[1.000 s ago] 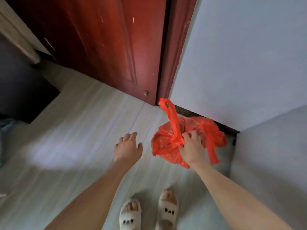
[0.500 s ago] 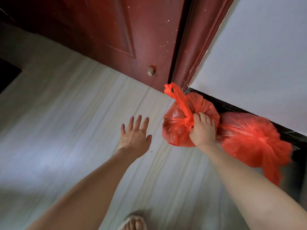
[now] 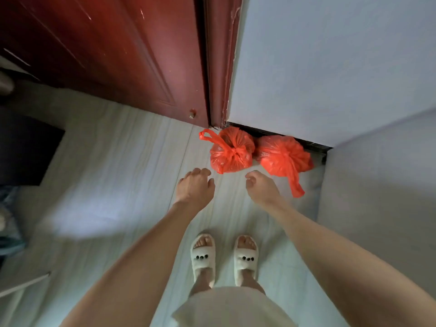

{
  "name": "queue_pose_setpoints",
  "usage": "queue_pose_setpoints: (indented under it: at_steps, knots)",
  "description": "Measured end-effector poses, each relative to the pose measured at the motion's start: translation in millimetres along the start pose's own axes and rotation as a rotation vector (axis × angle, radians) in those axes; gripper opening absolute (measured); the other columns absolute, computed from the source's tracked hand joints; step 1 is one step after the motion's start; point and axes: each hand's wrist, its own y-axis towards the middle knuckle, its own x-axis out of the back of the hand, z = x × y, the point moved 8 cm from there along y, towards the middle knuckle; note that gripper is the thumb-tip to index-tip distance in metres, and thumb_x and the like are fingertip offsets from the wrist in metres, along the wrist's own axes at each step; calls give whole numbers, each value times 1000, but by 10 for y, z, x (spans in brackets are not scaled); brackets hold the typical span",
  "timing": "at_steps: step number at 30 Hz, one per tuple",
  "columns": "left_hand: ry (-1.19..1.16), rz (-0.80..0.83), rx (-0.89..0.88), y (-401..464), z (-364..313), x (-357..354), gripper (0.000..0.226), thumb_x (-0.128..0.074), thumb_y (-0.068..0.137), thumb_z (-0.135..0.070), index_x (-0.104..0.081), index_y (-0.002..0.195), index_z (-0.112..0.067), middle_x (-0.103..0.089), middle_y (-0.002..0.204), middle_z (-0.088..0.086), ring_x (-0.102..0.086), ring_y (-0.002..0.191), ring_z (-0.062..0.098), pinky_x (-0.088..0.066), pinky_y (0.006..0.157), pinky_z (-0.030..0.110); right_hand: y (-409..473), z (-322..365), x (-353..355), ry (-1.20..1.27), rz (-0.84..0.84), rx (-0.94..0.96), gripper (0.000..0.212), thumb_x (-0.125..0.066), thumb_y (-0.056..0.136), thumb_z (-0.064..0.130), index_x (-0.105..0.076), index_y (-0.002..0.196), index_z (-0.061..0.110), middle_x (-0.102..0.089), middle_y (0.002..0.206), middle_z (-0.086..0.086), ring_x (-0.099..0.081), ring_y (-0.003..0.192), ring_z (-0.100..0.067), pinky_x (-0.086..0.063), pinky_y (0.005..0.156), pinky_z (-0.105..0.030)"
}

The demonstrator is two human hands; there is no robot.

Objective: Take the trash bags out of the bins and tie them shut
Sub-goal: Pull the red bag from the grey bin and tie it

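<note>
- Two red trash bags sit on the pale floor [image 3: 122, 175], side by side and touching, right against the dark baseboard [image 3: 278, 134] at the foot of the white wall [image 3: 330, 67].
- Left trash bag [image 3: 232, 153]: knotted shut at the top, one handle loop sticking out to the left toward the door. It sits just past the bottom of the red door frame [image 3: 220, 67].
- Right trash bag [image 3: 284, 156]: also gathered and knotted, with a long loose tail trailing down over the floor toward us. It sits in the corner where the wall meets a grey panel [image 3: 382, 185] on the right.
- Our left hand [image 3: 195, 187] hovers above the floor just short of the left bag, knuckles up, fingers loosely curled downward, holding nothing and apart from the bag.
- Our right hand [image 3: 260, 186] hovers near the gap between the two bags, fingers loosely curled, nothing in it. The tail of the right bag lies just beside it; we cannot tell whether they touch.
- Dark red wooden door [image 3: 106, 55] fills the upper left, with a small round metal doorstop [image 3: 192, 113] low on it, near the floor.
- Our feet are in white slippers [image 3: 204, 258] with black dot details, standing well back from the bags; a pale hem shows at the bottom.
- A dark mat [image 3: 26, 149] lies at the left edge.
</note>
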Motion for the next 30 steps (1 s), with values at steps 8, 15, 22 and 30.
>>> queue_pose_setpoints:
  at_steps: [8, 15, 22, 30]
  knots:
    - [-41, -33, -213, -1565, -411, 672, 33, -41, 94, -23, -55, 120, -11, -59, 122, 10, -57, 109, 28, -48, 90, 38, -1936, 238, 468, 209, -148, -175, 29, -41, 88, 9, -61, 108, 7, -64, 116, -13, -56, 110, -32, -44, 96, -39]
    - [146, 187, -487, -2758, -435, 123, 33, -40, 94, -26, -54, 120, -12, -57, 124, 8, -54, 114, 26, -45, 94, 38, -3733, -140, -3, 441, -350, -407, 31, -41, 90, 12, -60, 115, 10, -64, 119, -9, -57, 109, -25, -38, 86, -25]
    - [456, 422, -909, -4414, -859, -959, 37, -40, 95, -27, -49, 127, -11, -54, 128, 11, -52, 115, 29, -43, 95, 39, -5978, -1012, -824, 724, -624, -793, 30, -40, 90, 10, -60, 113, 9, -62, 117, -11, -57, 105, -26, -41, 83, -29]
    - [784, 627, -1398, -7264, -854, -2683, 36, -40, 93, -27, -51, 124, -12, -54, 127, 12, -51, 118, 29, -42, 97, 38, -8785, -1789, -2465, 1039, -966, -1134, 30, -39, 91, 12, -60, 112, 12, -63, 118, -10, -58, 105, -28, -42, 79, -27]
